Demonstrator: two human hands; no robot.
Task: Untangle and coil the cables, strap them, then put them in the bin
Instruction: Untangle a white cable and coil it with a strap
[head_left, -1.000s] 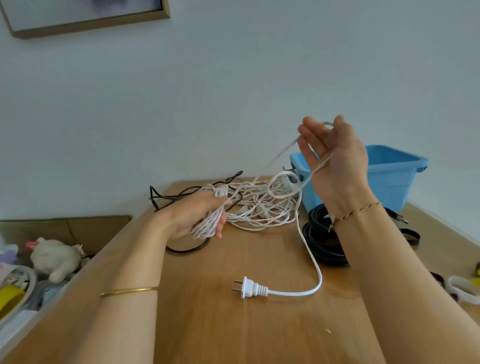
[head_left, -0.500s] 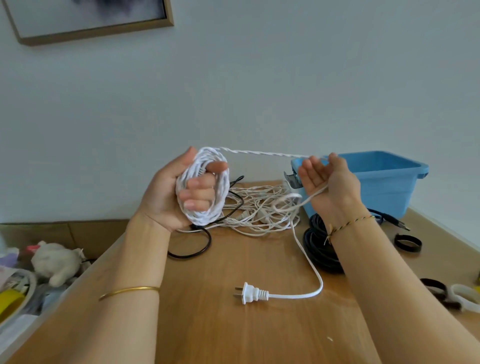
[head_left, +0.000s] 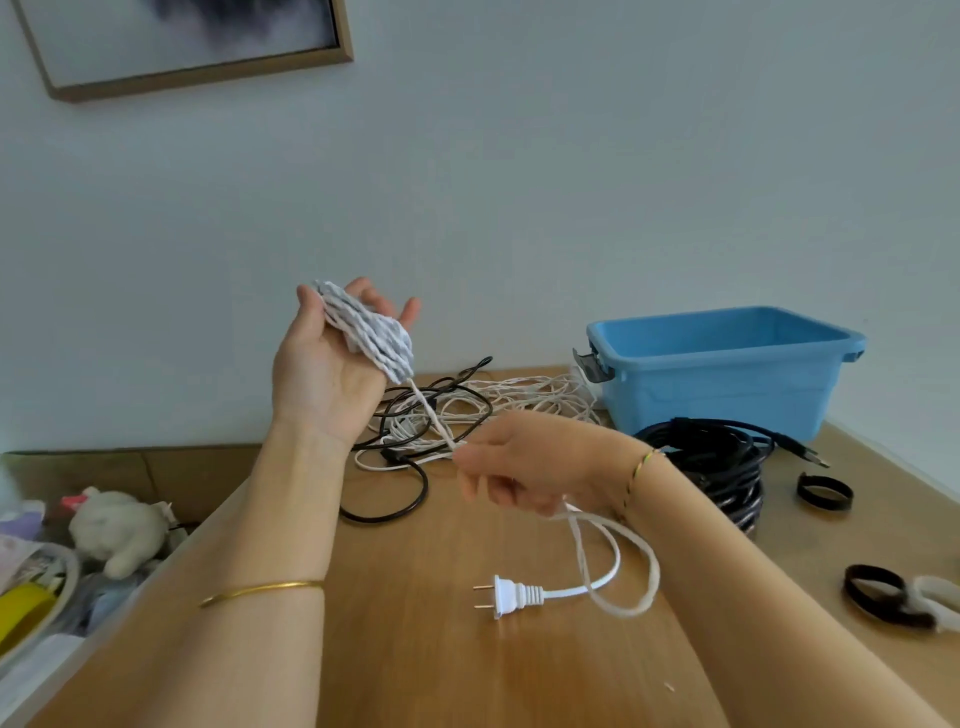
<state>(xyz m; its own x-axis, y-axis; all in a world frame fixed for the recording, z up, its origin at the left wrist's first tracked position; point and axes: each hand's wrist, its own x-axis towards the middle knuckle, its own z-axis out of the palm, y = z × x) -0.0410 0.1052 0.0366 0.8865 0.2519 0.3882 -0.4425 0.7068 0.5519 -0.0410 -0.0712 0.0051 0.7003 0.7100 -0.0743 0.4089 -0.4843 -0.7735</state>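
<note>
My left hand (head_left: 327, 364) is raised, palm toward me, with a coil of white twisted cable (head_left: 371, 332) wound around its fingers. A taut strand runs from the coil down to my right hand (head_left: 524, 462), which pinches it low over the table. Below that hand the cable loops to a white plug (head_left: 506, 596) lying on the wood. A tangle of white and black cables (head_left: 467, 405) lies behind my hands. A coiled black cable (head_left: 722, 462) rests in front of the blue bin (head_left: 727, 364).
Black straps (head_left: 825, 491) and a black and a white strap (head_left: 904, 597) lie at the table's right edge. Left of the wooden table (head_left: 415, 649) sits a box with a plush toy (head_left: 119, 527) and clutter. The wall is close behind.
My left hand rose and turned its palm toward me with the coil. My right hand dropped from beside the bin to low over the table, drawing the strand downward.
</note>
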